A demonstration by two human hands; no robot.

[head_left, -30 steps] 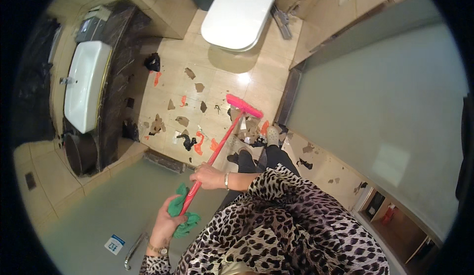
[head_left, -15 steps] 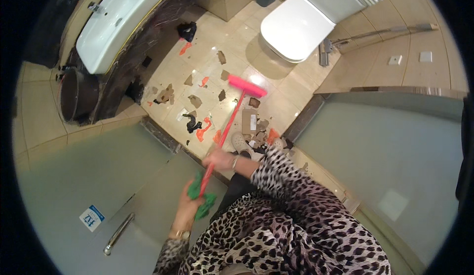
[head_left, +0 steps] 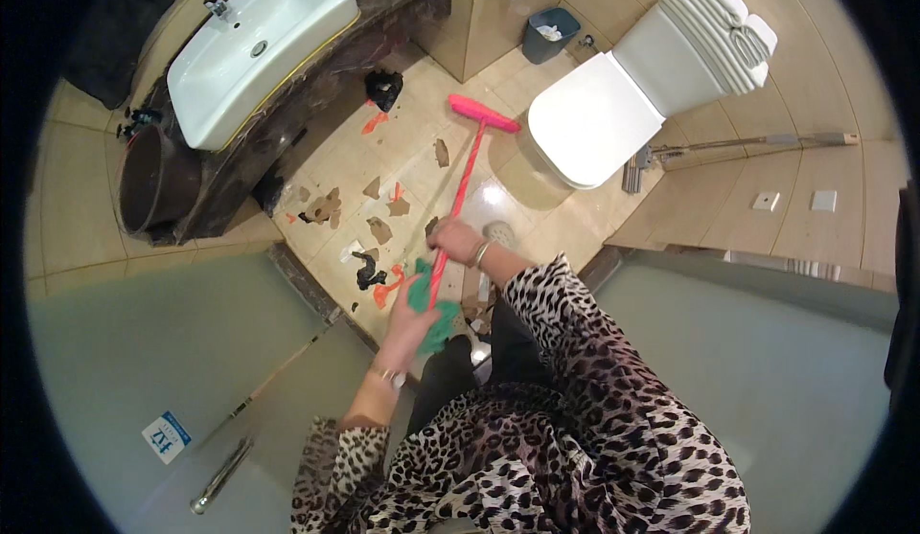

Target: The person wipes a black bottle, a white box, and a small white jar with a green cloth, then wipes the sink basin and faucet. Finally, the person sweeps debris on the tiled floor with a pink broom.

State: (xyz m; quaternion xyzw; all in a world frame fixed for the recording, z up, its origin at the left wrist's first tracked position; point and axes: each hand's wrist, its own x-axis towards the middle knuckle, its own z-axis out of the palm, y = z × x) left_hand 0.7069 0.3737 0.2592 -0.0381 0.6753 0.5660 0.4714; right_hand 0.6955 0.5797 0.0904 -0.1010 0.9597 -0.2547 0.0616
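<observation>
A pink broom [head_left: 468,172] stretches away from me, its bristle head on the tiled floor left of the toilet. My right hand [head_left: 457,243] is wrapped round the handle partway along. Closer to me, my left hand [head_left: 410,323] grips the handle's near end together with a crumpled green cloth [head_left: 439,331]. Torn brown cardboard pieces [head_left: 326,208], orange plastic scraps [head_left: 375,124] and a black plastic scrap [head_left: 368,272] lie scattered left of the broom. More cardboard [head_left: 476,290] lies by my feet, partly hidden by my right arm.
The white toilet [head_left: 589,122] stands at the far right, with a grey bin [head_left: 551,36] behind it. A sink [head_left: 264,50] is set in a dark counter at the left, above a dark bucket [head_left: 158,184]. A black bag [head_left: 383,89] lies near the counter. Frosted glass panels [head_left: 728,352] flank me.
The broom head has moved farther away across the floor, toward the toilet's left side. Both hands have moved forward with the handle. One foot has stepped forward, and the view has shifted.
</observation>
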